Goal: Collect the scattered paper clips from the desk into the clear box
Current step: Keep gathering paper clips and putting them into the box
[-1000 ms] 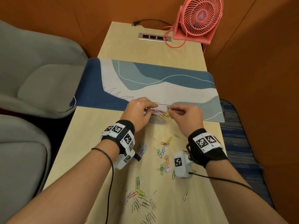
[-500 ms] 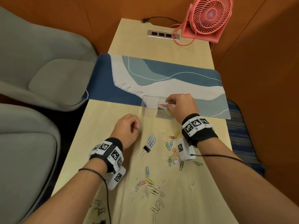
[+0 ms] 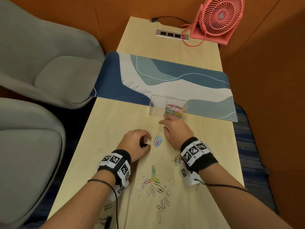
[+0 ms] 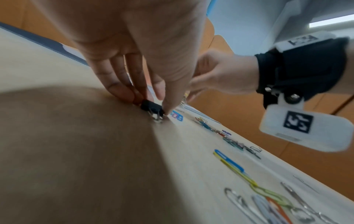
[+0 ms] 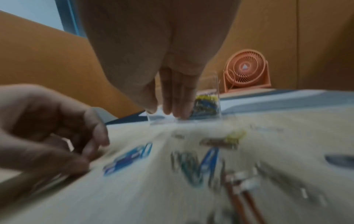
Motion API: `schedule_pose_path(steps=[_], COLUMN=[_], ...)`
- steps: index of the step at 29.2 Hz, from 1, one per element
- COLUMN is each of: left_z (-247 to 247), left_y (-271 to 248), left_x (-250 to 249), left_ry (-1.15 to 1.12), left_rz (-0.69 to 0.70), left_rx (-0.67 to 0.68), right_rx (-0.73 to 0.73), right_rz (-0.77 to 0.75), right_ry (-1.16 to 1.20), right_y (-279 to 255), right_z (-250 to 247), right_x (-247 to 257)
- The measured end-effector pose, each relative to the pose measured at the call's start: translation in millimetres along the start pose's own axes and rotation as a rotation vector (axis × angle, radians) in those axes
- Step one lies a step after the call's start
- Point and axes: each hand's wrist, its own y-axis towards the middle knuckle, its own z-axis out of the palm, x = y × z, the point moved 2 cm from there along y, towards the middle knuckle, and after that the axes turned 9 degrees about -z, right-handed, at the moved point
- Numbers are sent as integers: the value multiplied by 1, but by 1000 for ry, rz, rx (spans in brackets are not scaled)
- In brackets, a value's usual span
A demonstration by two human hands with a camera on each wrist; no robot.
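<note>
The clear box stands at the near edge of the desk mat, with a heap of coloured paper clips in its right compartment. My left hand is on the desk and pinches a black binder clip between thumb and fingertips. Just right of it lies a small bunch of blue paper clips. My right hand hovers low in front of the box with straight fingers and nothing in it. More coloured clips lie partly hidden under its wrist. Silver clips are scattered nearer me.
A blue and white desk mat crosses the narrow wooden desk. A pink fan and a power strip sit at the far end. Grey chairs stand left, an orange wall right. More clips lie at the near left edge.
Both hands have left the box. The left hand came back to the desk and took hold of the black binder clip. The right hand drew back from the box's opening toward the scattered clips.
</note>
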Motion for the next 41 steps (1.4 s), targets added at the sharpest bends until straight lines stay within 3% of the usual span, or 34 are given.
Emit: schedule_pose_path(steps=[4,10,14,17,19,21,28,32,37,41], left_z=[-10,-13,10,28,34,38,33,31,39,43], left_y=[1,3,-3,-16,-28,-41,-96,-121,-144,-151], left_x=[10,-5,-27,-40,-41,-37,-10,-5,-1,-2], left_ry=[-30,122,225,326,425,445,340,320,301,236], left_rz=[-47,87,271,311,300,281,272,220,167,140], left_rx=[-40,-139,-18,121,168,176,168,194,251,126], right_rx=[208,138,137,0,-42,28,304,228,263,176], right_rz=[25,-97,-127,61,175,189,-87,-107,-152,31], right_ry=[-62,-51,102,190,150,101,35,57,8,82], right_y=[-23,-75,-107,-113,-109,-104,-109,-131,-166,-188], right_z=[28,42,39,21,11,10,22,25,31,32], right_x=[14,36,33,13,-2,-9,24,29,47,53])
